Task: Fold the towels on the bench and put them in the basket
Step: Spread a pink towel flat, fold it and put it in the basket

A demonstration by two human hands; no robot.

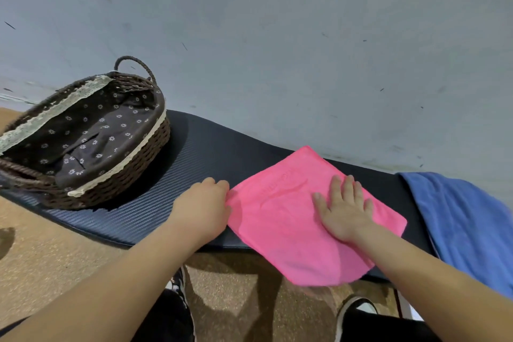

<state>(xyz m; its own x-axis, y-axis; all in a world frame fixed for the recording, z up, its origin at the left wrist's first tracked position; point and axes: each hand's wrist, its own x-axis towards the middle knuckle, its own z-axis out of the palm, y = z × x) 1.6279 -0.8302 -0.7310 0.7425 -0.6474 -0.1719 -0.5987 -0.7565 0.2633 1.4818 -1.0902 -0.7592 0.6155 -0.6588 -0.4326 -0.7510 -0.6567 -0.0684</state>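
Observation:
A pink towel (288, 219), folded flat, lies on the dark padded bench (172, 183), its near part hanging over the front edge. My left hand (204, 207) pinches the towel's left corner with curled fingers. My right hand (344, 209) lies flat on the towel with fingers spread. A blue towel (460, 225) lies unfolded at the bench's right end. The brown wicker basket (133, 169) stands on the bench's left end, lined with dark flowered cloth, and holds no towel.
A grey scuffed wall (277, 36) rises right behind the bench. Speckled tan floor (55, 264) lies in front of it. My shoes and dark trouser legs (172, 314) show below the bench edge.

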